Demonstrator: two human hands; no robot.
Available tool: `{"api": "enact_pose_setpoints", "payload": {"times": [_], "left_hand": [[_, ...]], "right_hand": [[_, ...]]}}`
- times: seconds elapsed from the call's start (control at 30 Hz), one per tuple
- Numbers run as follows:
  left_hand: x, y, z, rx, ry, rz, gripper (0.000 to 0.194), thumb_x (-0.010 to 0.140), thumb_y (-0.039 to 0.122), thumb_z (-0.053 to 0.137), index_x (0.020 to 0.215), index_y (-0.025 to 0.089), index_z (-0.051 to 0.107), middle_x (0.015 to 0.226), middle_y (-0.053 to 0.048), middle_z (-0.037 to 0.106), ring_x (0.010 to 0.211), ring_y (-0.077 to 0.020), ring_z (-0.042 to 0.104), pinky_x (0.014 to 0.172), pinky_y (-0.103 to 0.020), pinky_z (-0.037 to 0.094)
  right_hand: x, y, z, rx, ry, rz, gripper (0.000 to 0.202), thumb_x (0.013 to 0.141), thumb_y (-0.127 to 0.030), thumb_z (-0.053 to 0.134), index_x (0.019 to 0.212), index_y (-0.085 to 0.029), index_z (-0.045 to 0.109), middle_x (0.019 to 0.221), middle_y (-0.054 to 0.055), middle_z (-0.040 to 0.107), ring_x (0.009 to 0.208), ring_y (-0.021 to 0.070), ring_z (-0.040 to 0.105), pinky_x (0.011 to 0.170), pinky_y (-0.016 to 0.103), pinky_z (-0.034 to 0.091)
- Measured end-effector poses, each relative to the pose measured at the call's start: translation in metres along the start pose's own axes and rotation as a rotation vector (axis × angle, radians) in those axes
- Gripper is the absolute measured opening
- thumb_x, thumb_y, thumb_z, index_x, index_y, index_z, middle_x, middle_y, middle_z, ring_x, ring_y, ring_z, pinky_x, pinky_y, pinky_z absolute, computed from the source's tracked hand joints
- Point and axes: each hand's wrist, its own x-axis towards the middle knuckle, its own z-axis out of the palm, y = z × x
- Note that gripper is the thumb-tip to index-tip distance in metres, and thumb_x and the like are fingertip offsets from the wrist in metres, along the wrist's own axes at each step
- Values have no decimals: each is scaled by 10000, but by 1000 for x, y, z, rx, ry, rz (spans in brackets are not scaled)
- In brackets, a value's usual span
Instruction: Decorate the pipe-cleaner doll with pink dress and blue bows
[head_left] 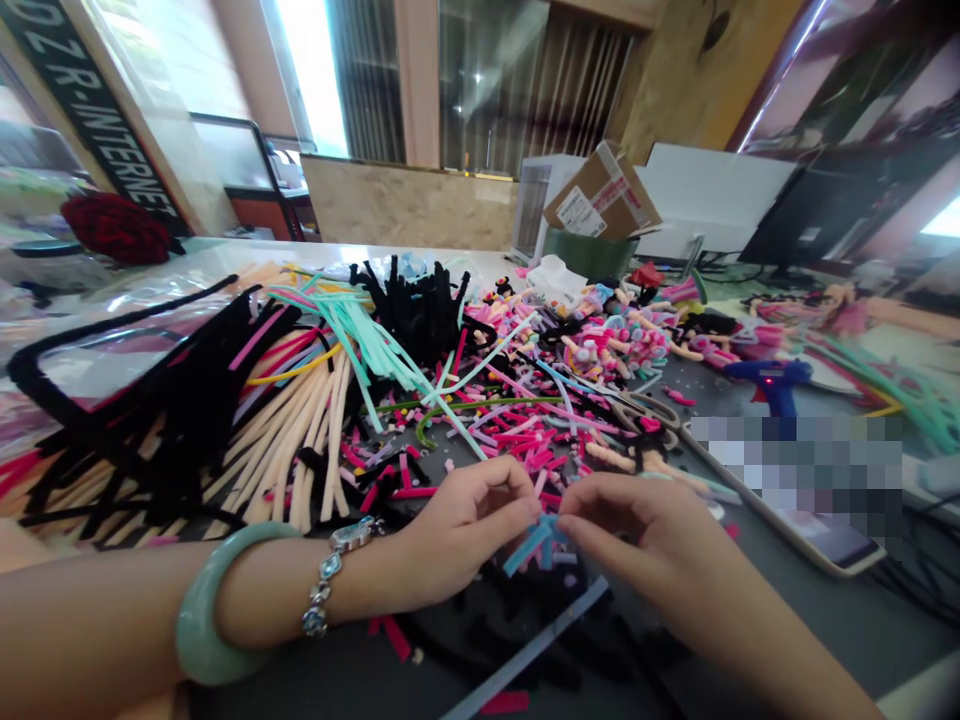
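Note:
In front of me, my left hand (451, 530) pinches one side of a small light blue pipe cleaner piece (529, 549) between thumb and index finger. My right hand (654, 530) pinches its other side, so the piece is stretched in the short gap between my fingertips. It looks like a bow with short ends, though blur and my fingers hide part of it. Below my hands, a long pale blue pipe cleaner (536, 645) lies slantwise on the dark table. Pink and black cut bits (517, 430) are scattered just beyond my fingers.
Bundles of beige (285, 450), black (165, 410) and mint (375, 335) pipe cleaners lie to the left. Finished small pink dolls (622, 340) are heaped at the back. Scissors (649, 408), a phone (795, 510) and a blue glue gun (772, 380) lie right. A cardboard box (600, 195) stands behind.

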Motion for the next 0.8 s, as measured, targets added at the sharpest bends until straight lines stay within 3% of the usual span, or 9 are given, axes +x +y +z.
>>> {"api": "enact_pose_setpoints", "payload": {"times": [0.27, 0.8], "left_hand": [[1, 3, 1, 0, -71, 13, 296, 890, 411, 509, 801, 129, 492, 613, -7, 568, 532, -97, 530, 547, -214, 416], [0, -2, -1, -28, -75, 37, 194, 861, 317, 573, 838, 137, 504, 618, 11, 566, 546, -87, 541, 547, -191, 421]], "right_hand": [[0, -1, -1, 4, 98, -28, 162, 839, -247, 549, 704, -204, 627, 625, -25, 607, 570, 110, 535, 556, 205, 422], [-2, -2, 1, -21, 135, -99, 141, 842, -208, 556, 720, -225, 623, 622, -50, 606, 552, 86, 535, 533, 170, 422]]}}
